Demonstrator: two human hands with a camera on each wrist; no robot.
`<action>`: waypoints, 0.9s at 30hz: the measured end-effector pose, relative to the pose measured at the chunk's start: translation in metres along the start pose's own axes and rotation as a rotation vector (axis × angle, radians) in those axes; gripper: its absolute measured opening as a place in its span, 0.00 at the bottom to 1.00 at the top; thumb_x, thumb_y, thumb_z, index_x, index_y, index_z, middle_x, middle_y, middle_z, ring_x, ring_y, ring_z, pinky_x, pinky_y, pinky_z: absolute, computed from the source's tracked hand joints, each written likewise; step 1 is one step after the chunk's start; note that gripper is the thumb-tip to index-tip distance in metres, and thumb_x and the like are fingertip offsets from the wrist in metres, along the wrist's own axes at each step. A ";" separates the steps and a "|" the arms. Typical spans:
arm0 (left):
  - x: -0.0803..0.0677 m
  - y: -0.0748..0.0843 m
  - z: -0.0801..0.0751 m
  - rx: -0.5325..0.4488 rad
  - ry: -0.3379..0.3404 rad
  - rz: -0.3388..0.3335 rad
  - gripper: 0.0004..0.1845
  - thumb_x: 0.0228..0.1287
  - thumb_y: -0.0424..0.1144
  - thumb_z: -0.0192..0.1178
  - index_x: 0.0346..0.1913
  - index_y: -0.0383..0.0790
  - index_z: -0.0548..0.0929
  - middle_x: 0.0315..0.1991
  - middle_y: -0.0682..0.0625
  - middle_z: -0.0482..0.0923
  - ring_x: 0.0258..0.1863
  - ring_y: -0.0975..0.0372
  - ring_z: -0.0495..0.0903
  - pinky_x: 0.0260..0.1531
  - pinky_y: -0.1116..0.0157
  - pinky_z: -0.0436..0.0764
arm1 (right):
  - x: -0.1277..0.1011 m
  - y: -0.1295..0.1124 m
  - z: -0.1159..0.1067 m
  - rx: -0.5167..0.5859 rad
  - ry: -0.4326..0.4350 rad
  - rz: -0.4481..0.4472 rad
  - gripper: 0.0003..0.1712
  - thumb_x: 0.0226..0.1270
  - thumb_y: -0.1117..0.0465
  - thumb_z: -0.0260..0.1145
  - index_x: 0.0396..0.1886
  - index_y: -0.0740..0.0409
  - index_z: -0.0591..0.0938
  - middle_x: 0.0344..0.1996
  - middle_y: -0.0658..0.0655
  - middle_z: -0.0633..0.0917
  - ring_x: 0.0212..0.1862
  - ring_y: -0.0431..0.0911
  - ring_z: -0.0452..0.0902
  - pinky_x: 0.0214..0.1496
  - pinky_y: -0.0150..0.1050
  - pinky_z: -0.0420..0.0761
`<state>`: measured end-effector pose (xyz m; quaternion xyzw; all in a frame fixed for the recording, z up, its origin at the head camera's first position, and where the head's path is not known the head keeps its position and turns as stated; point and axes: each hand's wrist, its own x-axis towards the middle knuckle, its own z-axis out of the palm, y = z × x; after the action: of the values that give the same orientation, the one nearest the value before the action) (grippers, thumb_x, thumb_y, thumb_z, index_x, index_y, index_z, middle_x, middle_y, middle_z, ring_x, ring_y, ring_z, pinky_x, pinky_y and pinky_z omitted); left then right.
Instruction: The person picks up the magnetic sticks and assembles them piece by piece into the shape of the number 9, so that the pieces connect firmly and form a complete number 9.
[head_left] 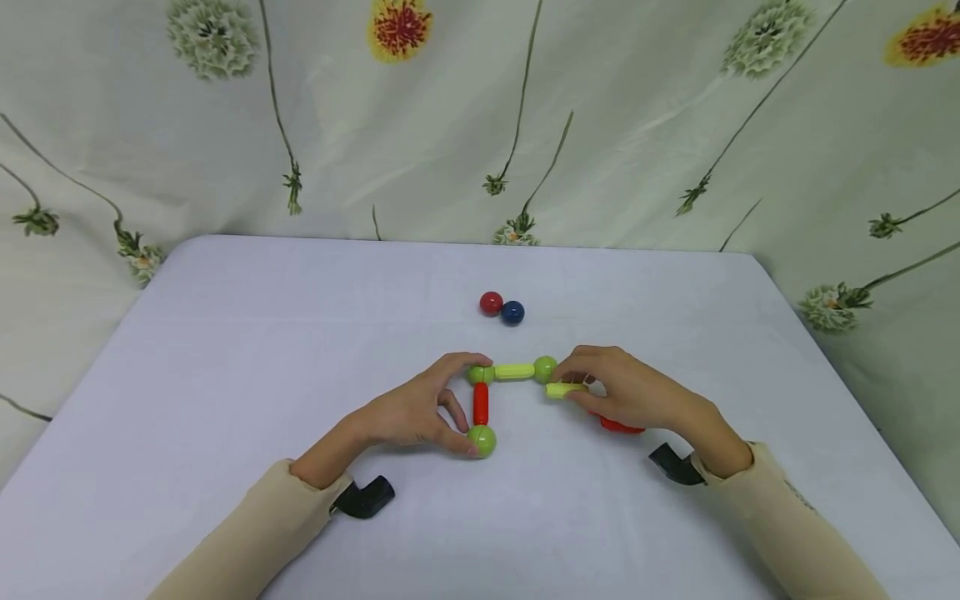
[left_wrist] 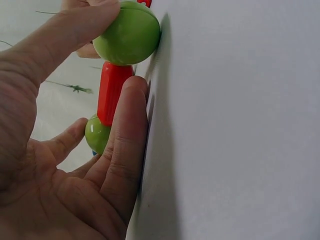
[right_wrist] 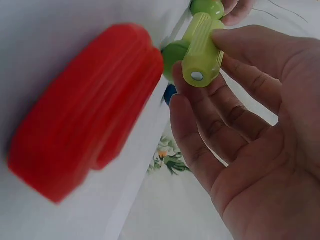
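My left hand spans a red magnetic rod, thumb on the near green ball and index finger on the far green ball. From that far ball a yellow-green rod runs right to a third green ball. My right hand pinches a loose yellow-green magnetic rod between thumb and fingers, beside the third ball. Its metal end faces the right wrist camera. Below the right hand lie red rods, partly hidden in the head view.
A red ball and a dark blue ball sit close together farther back on the white table. Behind the table's far edge hangs a flower-patterned cloth.
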<state>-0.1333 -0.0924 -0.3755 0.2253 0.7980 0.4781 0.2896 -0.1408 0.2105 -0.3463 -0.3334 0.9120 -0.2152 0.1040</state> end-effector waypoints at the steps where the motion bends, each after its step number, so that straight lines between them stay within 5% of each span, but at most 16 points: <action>1: 0.000 0.000 0.000 -0.001 -0.001 -0.001 0.51 0.40 0.44 0.77 0.67 0.64 0.56 0.42 0.48 0.78 0.35 0.59 0.82 0.37 0.61 0.74 | 0.001 -0.001 0.001 0.001 -0.003 -0.007 0.14 0.62 0.59 0.65 0.48 0.45 0.80 0.41 0.40 0.80 0.44 0.33 0.76 0.50 0.35 0.79; 11: 0.001 -0.002 -0.001 -0.008 -0.008 0.001 0.51 0.40 0.45 0.77 0.66 0.65 0.56 0.48 0.49 0.73 0.35 0.59 0.83 0.38 0.61 0.75 | 0.003 -0.011 0.013 0.054 -0.032 -0.051 0.13 0.62 0.60 0.65 0.46 0.43 0.80 0.40 0.41 0.79 0.42 0.33 0.75 0.42 0.32 0.80; 27: 0.000 -0.002 0.000 -0.009 -0.002 0.005 0.51 0.40 0.44 0.77 0.67 0.64 0.56 0.57 0.53 0.64 0.36 0.59 0.82 0.36 0.61 0.75 | 0.004 -0.026 0.029 0.018 -0.054 -0.150 0.14 0.66 0.57 0.62 0.50 0.44 0.79 0.43 0.40 0.75 0.41 0.33 0.71 0.46 0.30 0.76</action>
<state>-0.1337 -0.0931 -0.3769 0.2265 0.7950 0.4821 0.2902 -0.1195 0.1808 -0.3605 -0.4056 0.8794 -0.2214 0.1150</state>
